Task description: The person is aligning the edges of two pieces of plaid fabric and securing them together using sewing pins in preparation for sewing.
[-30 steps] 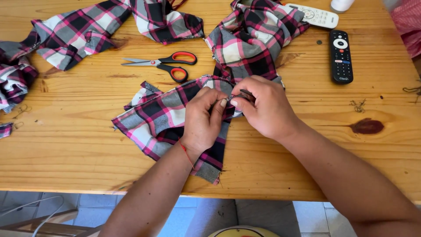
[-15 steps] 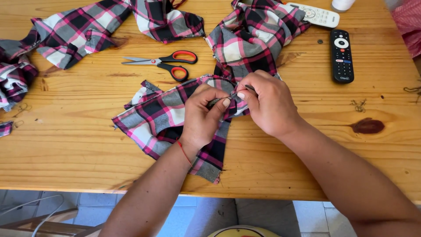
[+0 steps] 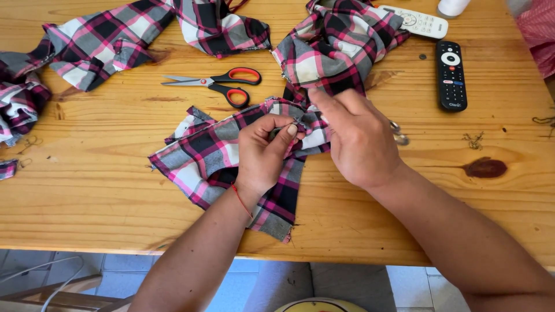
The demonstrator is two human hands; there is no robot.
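Observation:
A cut piece of pink, black and grey plaid fabric lies on the wooden table in front of me. My left hand pinches a folded edge of it between thumb and fingers; a red thread circles that wrist. My right hand lies over the same edge just to the right, fingers curled and pointing up-left. A small metal tool sticks out from under its palm. The working end of the tool is hidden by the hand.
Red-handled scissors lie shut behind the fabric piece. More plaid cloth is bunched at the back middle and back left. A black remote and a white remote lie at the back right. Thread scraps dot the table.
My right hand's fingers have shifted up and left along the fabric edge, and the metal tool now shows at its right side. My left hand keeps its pinch.

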